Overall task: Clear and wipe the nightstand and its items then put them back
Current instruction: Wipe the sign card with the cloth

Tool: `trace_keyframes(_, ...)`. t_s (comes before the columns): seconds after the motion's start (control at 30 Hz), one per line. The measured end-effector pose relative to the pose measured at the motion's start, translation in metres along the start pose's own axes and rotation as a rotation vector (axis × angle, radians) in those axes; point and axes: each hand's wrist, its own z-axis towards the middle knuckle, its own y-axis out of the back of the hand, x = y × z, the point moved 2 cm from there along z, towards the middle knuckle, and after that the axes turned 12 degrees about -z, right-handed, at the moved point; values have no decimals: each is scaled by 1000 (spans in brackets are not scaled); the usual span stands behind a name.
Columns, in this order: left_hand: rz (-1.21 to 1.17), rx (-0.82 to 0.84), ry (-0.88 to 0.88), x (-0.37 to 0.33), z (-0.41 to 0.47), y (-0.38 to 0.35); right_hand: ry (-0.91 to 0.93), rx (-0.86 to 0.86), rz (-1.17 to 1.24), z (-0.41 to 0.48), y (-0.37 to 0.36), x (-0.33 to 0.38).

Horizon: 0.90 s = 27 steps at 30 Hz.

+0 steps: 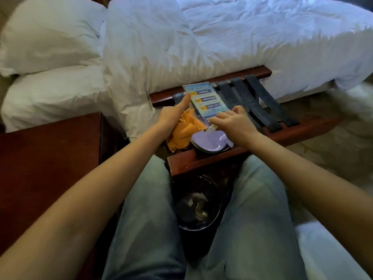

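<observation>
The blue card (pixel 204 98) sits over the luggage rack (pixel 201 161), long axis running away from me. My left hand (pixel 171 116) grips the orange cloth (pixel 186 129), thumb at the card's left edge; my right hand (pixel 232 122) holds its near end.

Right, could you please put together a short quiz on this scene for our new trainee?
1. Multiple choice: what does the left hand hold? A) a sponge B) an orange cloth C) a spray bottle
2. True or false: the blue card lies on the nightstand.
3. Fill in: the black bin stands on the floor between the person's ____.

Key
1. B.
2. False: it is over the luggage rack, with the right hand on its near end.
3. Legs.
</observation>
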Motion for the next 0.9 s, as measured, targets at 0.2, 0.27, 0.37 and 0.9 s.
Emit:
trace_keyframes(0.2, -182, 92, 31, 23, -27, 48, 229, -142, 118, 15, 15, 68)
trace_keyframes(0.27, -171, -61, 26, 34, -35, 70, 64, -123, 304, 15, 16, 91)
trace_keyframes(0.37, -258, -211, 85, 55, -48, 103, -543, 35, 844, 10, 19, 123)
trace_keyframes(0.9, 240, -776, -600, 49, -154, 177, -1332, 314, 1869, -11, 8, 236)
